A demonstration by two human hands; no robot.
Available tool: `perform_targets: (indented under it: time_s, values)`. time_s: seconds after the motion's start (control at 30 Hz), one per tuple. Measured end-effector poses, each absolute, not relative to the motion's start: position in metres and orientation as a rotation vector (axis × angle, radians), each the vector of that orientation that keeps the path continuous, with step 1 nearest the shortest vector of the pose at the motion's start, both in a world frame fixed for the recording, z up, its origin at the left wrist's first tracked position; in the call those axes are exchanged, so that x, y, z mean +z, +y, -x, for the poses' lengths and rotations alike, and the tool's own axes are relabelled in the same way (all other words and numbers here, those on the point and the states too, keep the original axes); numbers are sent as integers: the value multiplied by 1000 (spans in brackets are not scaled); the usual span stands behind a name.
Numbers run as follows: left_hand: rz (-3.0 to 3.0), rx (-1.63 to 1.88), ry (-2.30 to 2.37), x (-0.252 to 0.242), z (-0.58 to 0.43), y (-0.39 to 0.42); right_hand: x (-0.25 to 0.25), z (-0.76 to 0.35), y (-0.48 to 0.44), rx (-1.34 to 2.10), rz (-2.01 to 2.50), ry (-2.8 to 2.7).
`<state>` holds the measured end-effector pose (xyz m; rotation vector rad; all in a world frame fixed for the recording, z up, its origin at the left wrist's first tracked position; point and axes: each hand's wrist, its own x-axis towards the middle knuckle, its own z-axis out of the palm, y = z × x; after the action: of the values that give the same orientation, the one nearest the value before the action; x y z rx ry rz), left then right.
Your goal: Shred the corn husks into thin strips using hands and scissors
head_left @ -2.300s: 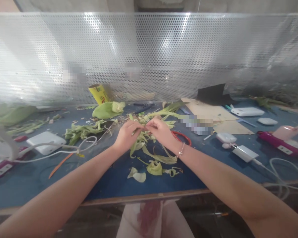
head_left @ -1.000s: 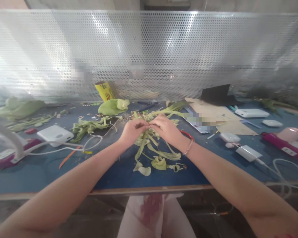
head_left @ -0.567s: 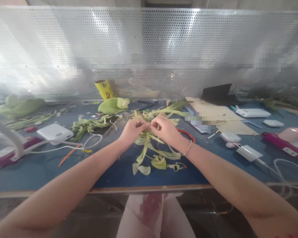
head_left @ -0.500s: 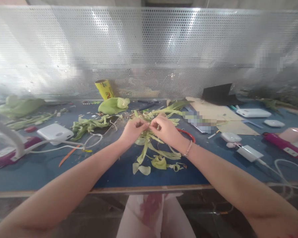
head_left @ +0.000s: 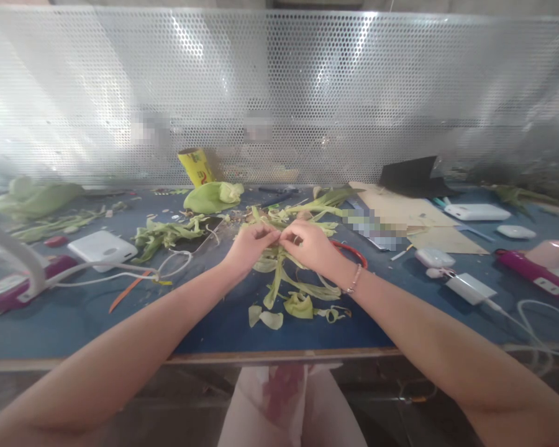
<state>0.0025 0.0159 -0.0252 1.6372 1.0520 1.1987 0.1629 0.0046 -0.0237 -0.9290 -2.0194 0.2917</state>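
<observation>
My left hand [head_left: 255, 243] and my right hand [head_left: 305, 243] meet at the middle of the table, thumbs and forefingers pinched tip to tip. Between them they hold a pale green leaf strip [head_left: 274, 284], which seems to hang down from the fingertips; its pinched end is hidden. More leaf strips [head_left: 314, 288] spread under and in front of the hands. Nearer the edge lie a curled leaf piece [head_left: 299, 305] and small pale pieces [head_left: 271, 320]. A ring and a bracelet are on my right hand and wrist.
Left stand a white charger [head_left: 103, 249] with cables and a heap of limp leaves [head_left: 170, 236]. Behind are a leafy green bundle [head_left: 214, 197] and a yellow tube [head_left: 196, 166] before a perforated metal screen [head_left: 279, 74]. Cardboard [head_left: 400, 208] and a white adapter [head_left: 471, 288] lie right.
My fingers have drawn slightly closer together at the pinch, and the right fingers have turned a little. The leaf strip below them has shifted slightly. The rest looks the same.
</observation>
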Motion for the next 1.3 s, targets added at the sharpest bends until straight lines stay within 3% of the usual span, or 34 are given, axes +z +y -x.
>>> perform_targets:
  time_s: [0.27,0.77,1.3]
  values:
    - [-1699,1193,1022,-18,-3,9,-27,-167,11,417,959,-1929]
    - [-2312,1262,1179,-14,-3,5,-25,-170,6,-12,933,-2170]
    - [-2167,1416,1051,-15,-5,1,-22,-171,8,14,810,-2140]
